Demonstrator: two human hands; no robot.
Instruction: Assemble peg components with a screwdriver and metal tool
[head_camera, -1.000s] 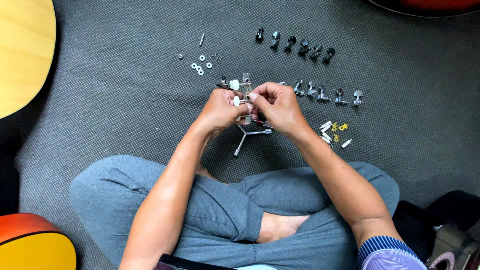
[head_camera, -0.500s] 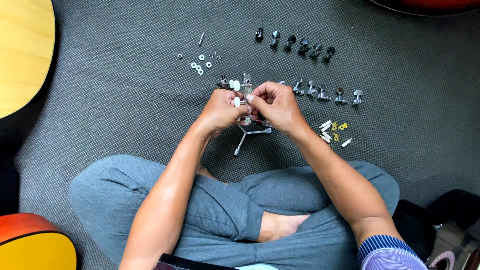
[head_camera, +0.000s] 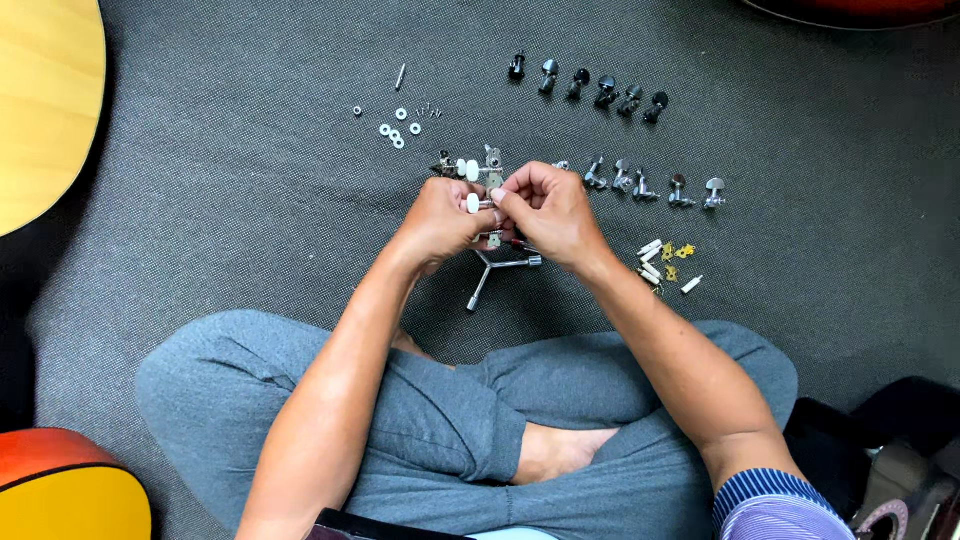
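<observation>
My left hand (head_camera: 437, 219) and my right hand (head_camera: 549, 212) meet over the grey carpet, both pinching a small metal tuning machine with a white knob (head_camera: 474, 203). My fingers hide most of its body. Just beyond my hands lies another tuner strip with white knobs (head_camera: 470, 166). Under my hands a three-armed metal wrench (head_camera: 497, 267) rests on the carpet.
A row of dark tuners (head_camera: 590, 86) lies far ahead, and a row of chrome tuners (head_camera: 650, 186) to the right. White washers and small screws (head_camera: 396, 121) sit ahead left. White and yellow small parts (head_camera: 665, 262) lie right. Guitar bodies (head_camera: 45, 100) (head_camera: 60, 490) flank the left.
My hands stay in the same place; only the fingers shift slightly on the white-knobbed tuner.
</observation>
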